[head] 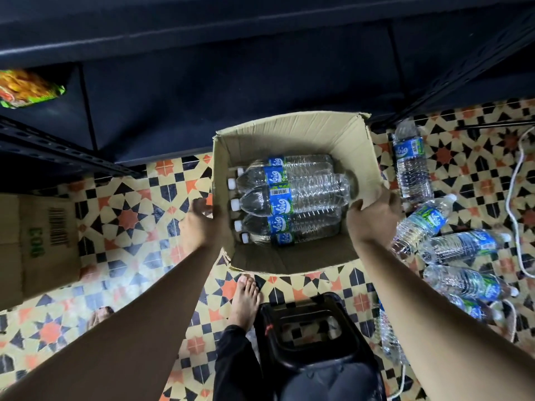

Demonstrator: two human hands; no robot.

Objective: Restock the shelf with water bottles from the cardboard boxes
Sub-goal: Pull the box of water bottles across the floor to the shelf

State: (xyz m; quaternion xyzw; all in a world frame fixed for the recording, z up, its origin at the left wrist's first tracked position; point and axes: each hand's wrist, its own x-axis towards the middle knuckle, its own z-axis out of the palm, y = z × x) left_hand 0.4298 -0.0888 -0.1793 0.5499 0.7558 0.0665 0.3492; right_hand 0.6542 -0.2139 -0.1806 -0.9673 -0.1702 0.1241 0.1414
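Note:
An open cardboard box (pixel 304 131) sits on the patterned floor in front of the dark shelf (pixel 202 96). Several clear water bottles (pixel 295 195) with blue labels lie on their sides inside it, white caps to the left. My left hand (pixel 202 224) grips the box's left wall, fingers over the rim. My right hand (pixel 373 215) grips the right wall, thumb inside near the top bottle's base. More bottles (pixel 460 247) lie loose on the floor to the right of the box.
A second cardboard box (pixel 34 247) stands at the left. A black plastic stool (pixel 312 328) is just behind the box, beside my bare foot (pixel 246 299). A white cord (pixel 518 175) trails at the far right. A snack packet (pixel 26 88) lies on the shelf's left.

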